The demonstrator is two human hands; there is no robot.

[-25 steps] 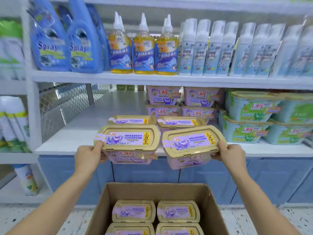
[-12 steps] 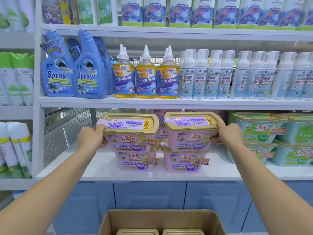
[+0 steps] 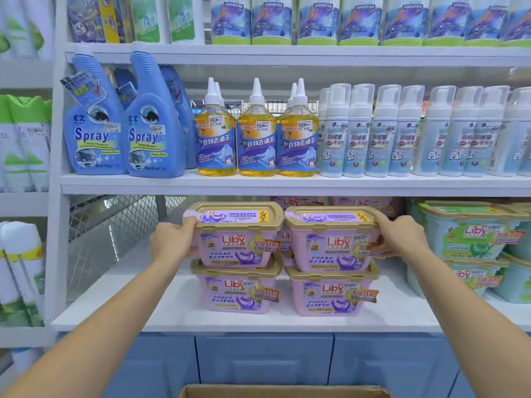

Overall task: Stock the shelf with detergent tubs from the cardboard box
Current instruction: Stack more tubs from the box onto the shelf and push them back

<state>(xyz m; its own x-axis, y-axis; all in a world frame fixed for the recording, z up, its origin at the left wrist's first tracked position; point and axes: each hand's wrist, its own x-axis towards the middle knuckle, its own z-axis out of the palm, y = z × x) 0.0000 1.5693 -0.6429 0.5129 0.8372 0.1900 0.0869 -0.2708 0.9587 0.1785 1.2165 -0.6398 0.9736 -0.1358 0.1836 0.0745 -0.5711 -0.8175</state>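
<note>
Both tubs now sit lower, stacked on the bottom pair on the shelf (image 3: 201, 311). Left hand (image 3: 172, 242) grips left tub (image 3: 235, 237), right hand (image 3: 402, 239) grips right tub (image 3: 330, 239). Probably rigid, moderately heavy; hold the ends under the lid rim.

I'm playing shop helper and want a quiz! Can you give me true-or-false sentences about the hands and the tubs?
1. The left hand and right hand each hold a purple tub. True.
2. Two lower tubs sit right under the held ones. True.
3. The yellow bottles stand on the same shelf as the tubs. False: they stand one shelf higher.
4. The green tubs are left of the purple ones. False: they are on the right.
5. The held tubs have no lids. False: gold lids are on both.
</note>
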